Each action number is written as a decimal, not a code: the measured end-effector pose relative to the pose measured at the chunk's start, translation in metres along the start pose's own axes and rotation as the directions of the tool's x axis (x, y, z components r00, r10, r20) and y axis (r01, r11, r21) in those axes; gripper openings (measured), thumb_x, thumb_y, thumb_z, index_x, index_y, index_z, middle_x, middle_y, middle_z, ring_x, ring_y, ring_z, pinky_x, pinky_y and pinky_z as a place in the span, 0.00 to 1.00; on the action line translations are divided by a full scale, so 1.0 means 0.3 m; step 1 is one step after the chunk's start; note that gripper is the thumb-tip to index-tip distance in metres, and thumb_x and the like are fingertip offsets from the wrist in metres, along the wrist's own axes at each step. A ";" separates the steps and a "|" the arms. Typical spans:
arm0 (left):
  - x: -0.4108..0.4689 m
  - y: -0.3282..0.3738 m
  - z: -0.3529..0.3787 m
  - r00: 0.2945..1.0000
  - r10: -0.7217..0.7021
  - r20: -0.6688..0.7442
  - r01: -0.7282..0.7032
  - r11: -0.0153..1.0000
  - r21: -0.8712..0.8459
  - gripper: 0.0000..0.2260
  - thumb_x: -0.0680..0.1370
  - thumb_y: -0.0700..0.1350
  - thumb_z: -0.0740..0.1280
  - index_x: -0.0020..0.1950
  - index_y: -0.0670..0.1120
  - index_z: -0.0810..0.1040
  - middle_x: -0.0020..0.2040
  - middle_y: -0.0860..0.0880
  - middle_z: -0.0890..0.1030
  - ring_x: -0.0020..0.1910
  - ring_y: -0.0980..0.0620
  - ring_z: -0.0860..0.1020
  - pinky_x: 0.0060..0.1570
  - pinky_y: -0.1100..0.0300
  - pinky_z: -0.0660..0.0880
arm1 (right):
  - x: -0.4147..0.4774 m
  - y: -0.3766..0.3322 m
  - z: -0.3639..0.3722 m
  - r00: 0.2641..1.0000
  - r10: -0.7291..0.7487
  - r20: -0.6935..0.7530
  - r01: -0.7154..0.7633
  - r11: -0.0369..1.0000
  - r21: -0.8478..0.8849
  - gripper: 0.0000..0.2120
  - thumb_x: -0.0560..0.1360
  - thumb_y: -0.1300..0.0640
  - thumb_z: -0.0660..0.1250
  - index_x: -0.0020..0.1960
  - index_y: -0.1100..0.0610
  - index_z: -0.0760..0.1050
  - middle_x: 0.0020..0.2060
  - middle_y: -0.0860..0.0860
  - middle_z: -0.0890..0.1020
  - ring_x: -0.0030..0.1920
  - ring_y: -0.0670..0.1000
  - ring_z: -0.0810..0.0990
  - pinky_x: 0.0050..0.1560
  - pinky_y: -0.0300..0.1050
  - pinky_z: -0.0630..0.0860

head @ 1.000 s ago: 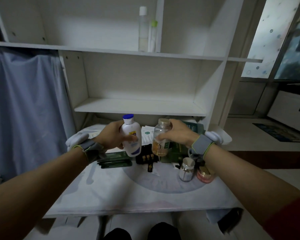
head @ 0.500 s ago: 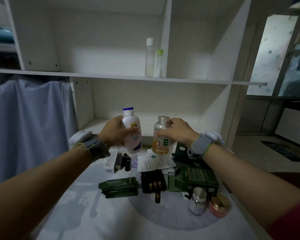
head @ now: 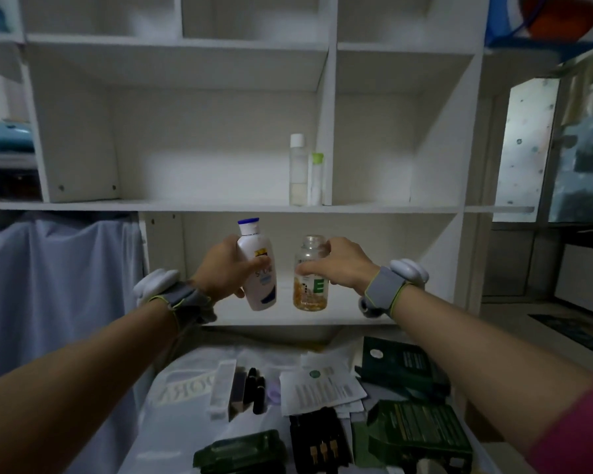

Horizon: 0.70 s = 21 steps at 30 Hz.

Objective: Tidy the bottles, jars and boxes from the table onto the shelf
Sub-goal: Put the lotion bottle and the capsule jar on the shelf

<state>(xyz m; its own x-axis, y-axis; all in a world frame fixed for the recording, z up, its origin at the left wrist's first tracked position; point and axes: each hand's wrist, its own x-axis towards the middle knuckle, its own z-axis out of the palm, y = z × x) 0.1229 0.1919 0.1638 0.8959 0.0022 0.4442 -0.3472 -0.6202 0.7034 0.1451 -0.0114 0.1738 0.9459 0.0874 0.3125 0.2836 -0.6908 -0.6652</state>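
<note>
My left hand (head: 220,271) grips a white lotion bottle (head: 258,268) with a blue cap, held upright and slightly tilted. My right hand (head: 339,265) holds a clear jar (head: 310,278) of amber capsules by its upper part. Both are raised in front of the lower opening of the white shelf (head: 220,206), above its bottom board. Two slim clear bottles (head: 303,171) stand on the middle board next to the divider. Below, the table (head: 172,422) carries dark green boxes (head: 418,436), a black box (head: 319,439) and paper leaflets (head: 322,388).
A pale blue cloth (head: 55,295) hangs left of the shelf. A white strip box and small dark tubes (head: 250,391) lie on the table's left part. A flat green case (head: 240,451) sits near the front. Cabinets and a dark mat are at right.
Both hands have lifted the bottle and the jar up and forward, from over the table to the front of the lower shelf opening. My view has tilted upward.
</note>
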 end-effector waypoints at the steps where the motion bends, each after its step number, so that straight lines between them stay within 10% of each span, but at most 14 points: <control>1: 0.018 0.004 -0.007 1.000 0.007 -0.018 -0.007 1.000 0.006 0.17 0.76 0.49 0.68 0.61 0.43 0.71 0.52 0.43 0.80 0.42 0.48 0.81 0.29 0.60 0.78 | 0.017 -0.014 -0.002 1.000 -0.013 -0.009 0.013 1.000 0.001 0.23 0.64 0.45 0.76 0.52 0.57 0.77 0.47 0.52 0.82 0.46 0.51 0.80 0.45 0.48 0.79; 7: 0.159 0.026 -0.061 0.994 0.052 -0.098 -0.048 0.998 0.044 0.14 0.76 0.48 0.69 0.57 0.41 0.73 0.49 0.42 0.81 0.32 0.52 0.78 0.20 0.66 0.73 | 0.173 -0.084 -0.007 0.995 -0.060 -0.079 0.062 0.998 0.017 0.33 0.60 0.42 0.77 0.57 0.59 0.72 0.50 0.52 0.80 0.48 0.53 0.80 0.38 0.44 0.75; 21: 0.477 0.071 -0.161 0.959 0.081 -0.272 -0.072 0.997 0.041 0.19 0.76 0.49 0.69 0.60 0.40 0.70 0.55 0.39 0.78 0.45 0.41 0.81 0.34 0.53 0.81 | 0.474 -0.253 -0.059 0.950 -0.103 -0.294 0.129 0.989 0.073 0.36 0.64 0.47 0.77 0.64 0.62 0.67 0.56 0.55 0.78 0.53 0.55 0.79 0.48 0.45 0.77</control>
<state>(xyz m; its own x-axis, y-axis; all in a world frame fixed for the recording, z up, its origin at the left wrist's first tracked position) 0.2303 0.2168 0.2692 0.7556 0.1655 0.6338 -0.3994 -0.6506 0.6459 0.2555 0.0407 0.2808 0.8235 -0.0571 0.5645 0.4144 -0.6191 -0.6671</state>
